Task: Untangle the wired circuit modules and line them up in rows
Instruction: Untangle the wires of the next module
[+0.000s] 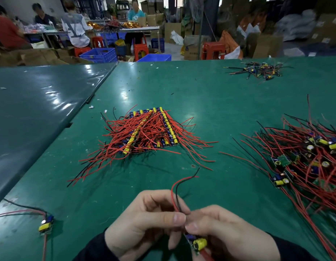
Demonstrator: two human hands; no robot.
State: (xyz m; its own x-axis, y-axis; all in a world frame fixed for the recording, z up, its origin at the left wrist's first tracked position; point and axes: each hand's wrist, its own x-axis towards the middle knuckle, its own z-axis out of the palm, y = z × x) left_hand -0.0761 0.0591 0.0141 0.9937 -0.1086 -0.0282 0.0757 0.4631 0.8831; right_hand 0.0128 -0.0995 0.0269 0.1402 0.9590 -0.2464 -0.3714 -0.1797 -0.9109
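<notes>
Both hands, left hand (144,221) and right hand (223,236), pinch one module (198,244), fingers straightening its wires (175,194); next, it likely joins the rows (146,130) at 12 o'clock.

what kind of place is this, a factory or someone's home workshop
Most likely a small factory or assembly workshop. Heaps of identical wired circuit modules lie on a long green table, other workers sit at a table behind, and cardboard boxes and blue crates crowd the floor.

Held module (198,244), rowed stack (148,129) mid-table, seemingly tangled pile (312,159) right.
</notes>
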